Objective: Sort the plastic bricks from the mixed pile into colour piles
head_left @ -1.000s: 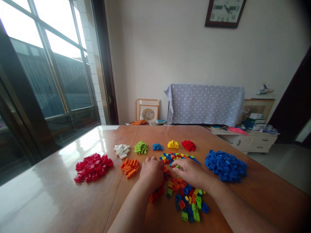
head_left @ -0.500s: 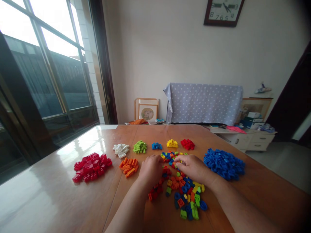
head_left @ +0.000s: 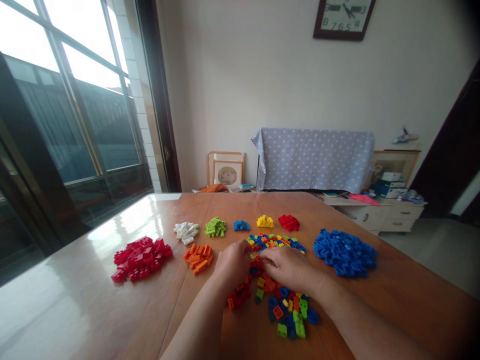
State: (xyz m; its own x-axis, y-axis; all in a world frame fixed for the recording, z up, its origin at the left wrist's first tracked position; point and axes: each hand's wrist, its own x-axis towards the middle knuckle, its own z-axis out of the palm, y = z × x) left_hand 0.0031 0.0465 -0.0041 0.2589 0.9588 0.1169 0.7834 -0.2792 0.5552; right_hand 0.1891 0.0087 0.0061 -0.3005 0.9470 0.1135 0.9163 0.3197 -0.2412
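A mixed heap of small coloured bricks [head_left: 282,300] lies in the middle of the wooden table [head_left: 90,305]. My left hand [head_left: 234,262] rests on the heap's left part, fingers curled down onto the bricks. My right hand [head_left: 288,266] lies palm down on the heap just beside it, fingertips almost touching the left hand. What the fingers pinch is hidden under the hands. Sorted piles surround the heap: red [head_left: 139,258], orange [head_left: 198,255], white [head_left: 186,231], green [head_left: 215,227], small blue [head_left: 241,226], yellow [head_left: 265,221], small red [head_left: 288,222] and a large blue pile [head_left: 345,252].
A tall window [head_left: 75,100] fills the left side. Beyond the table stand a picture frame [head_left: 226,170], a piece of furniture under a dotted grey cloth [head_left: 315,157] and a low white cabinet [head_left: 378,212]. A clock [head_left: 344,17] hangs on the wall.
My right hand has drawn back toward me and to the left over the mixed heap, closing in on my left hand. The left hand has barely moved.
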